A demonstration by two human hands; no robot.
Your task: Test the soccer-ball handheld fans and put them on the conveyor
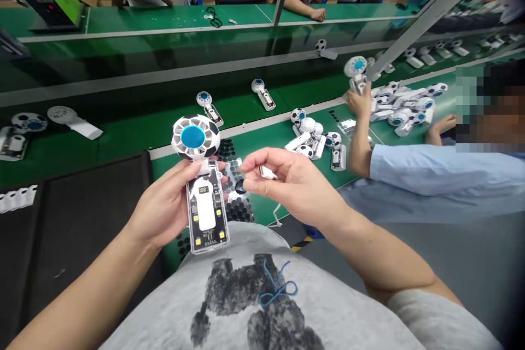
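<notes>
My left hand holds a small handheld fan upright, its football-patterned round head with a blue centre at the top. The fan's clear body shows a black circuit board, a white panel and yellow squares. To the right of the fan, my right hand pinches a small black round piece between thumb and forefinger. A white cable plug also sits within its curled fingers. The two hands are apart. Under and between them lies a clear sheet with black discs on the green bench.
Piled fans lie right of my hands, with a larger pile beyond. More fans rest on the green conveyor. A black tray is at left. A co-worker's sleeve reaches in from the right; people stand across the line.
</notes>
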